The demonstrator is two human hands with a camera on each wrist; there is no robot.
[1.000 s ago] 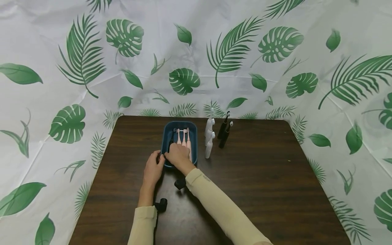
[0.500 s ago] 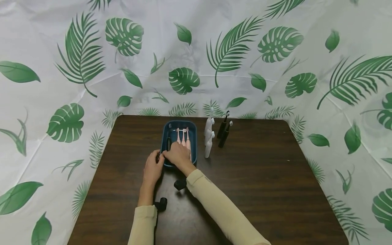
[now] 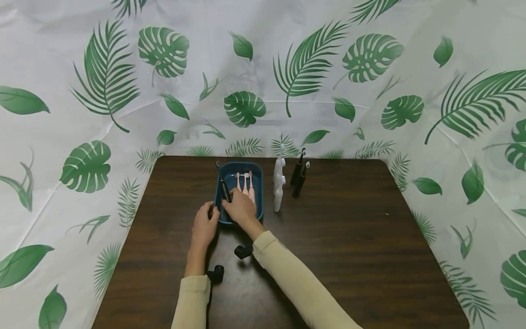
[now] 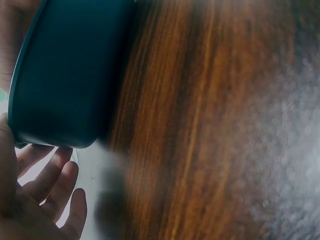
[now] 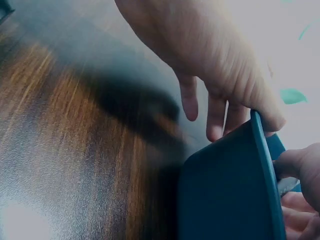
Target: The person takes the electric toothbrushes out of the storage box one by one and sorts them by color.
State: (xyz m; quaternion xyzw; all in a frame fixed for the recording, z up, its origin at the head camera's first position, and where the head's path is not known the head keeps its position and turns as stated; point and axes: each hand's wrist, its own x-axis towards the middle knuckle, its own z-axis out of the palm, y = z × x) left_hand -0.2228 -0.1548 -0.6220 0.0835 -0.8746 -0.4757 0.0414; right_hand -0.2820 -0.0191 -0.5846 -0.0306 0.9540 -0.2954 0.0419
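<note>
A dark blue bin (image 3: 261,187) sits near the far edge of the table. My left hand (image 3: 205,225) holds its left wall near the front corner; in the right wrist view the thumb hooks over the rim (image 5: 265,165) with the fingers outside. Inside the bin, my right hand (image 3: 240,208) pinches a black electric toothbrush (image 3: 223,186) by its lower handle, which the fingers partly hide. That toothbrush tilts up, its head above the bin's left rim. Beside it lie 3 pink electric toothbrushes (image 3: 245,183), their lower ends behind my right hand.
White electric toothbrushes (image 3: 278,196) stand upright just right of the bin. Next to them stand 2 black electric toothbrushes (image 3: 299,183). A leaf-patterned curtain (image 3: 246,68) rises behind the dark wooden table (image 3: 349,256).
The black toothbrush in the bin has tipped up and left, its head now over the rim, with my right hand gripping it. My left hand has stayed at the bin's side.
</note>
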